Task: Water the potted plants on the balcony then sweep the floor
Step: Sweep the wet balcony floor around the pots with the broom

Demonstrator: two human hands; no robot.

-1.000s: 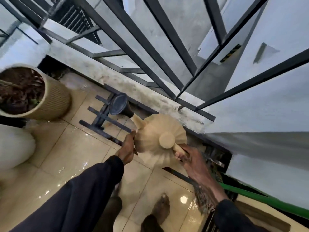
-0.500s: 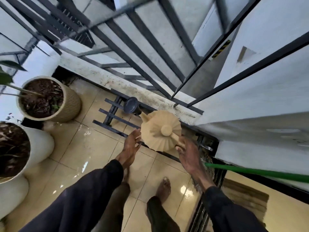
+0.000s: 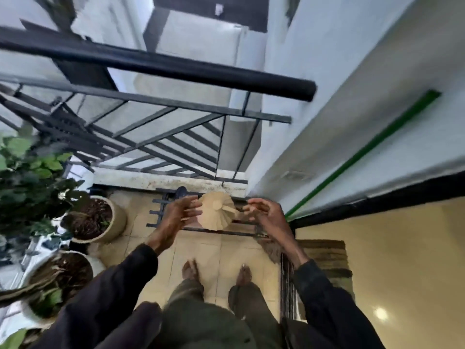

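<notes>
The beige ribbed watering can (image 3: 217, 214) with its dark spout head (image 3: 181, 191) sits on a black metal rack (image 3: 161, 213) at the foot of the balcony railing. My left hand (image 3: 181, 213) hovers just left of the can, fingers relaxed and holding nothing. To the can's right, my right hand (image 3: 264, 213) is also empty with loosely curled fingers. A broom with a green handle (image 3: 364, 152) leans along the right wall, its bristles (image 3: 269, 248) on the floor under my right wrist. Potted plants stand at left: a ribbed beige pot (image 3: 114, 224) and a white pot (image 3: 97, 264).
The black railing (image 3: 176, 69) closes the balcony ahead, with a low concrete kerb (image 3: 161, 181) below it. A striped mat (image 3: 327, 258) lies past the door track (image 3: 286, 285) on the right. My bare feet stand on wet beige tiles (image 3: 201, 248). Leafy branches (image 3: 27, 172) crowd the left side.
Both hands have let go of the watering can and drawn back from it. The view has risen and pulled away, so the can, rack and pots look smaller.
</notes>
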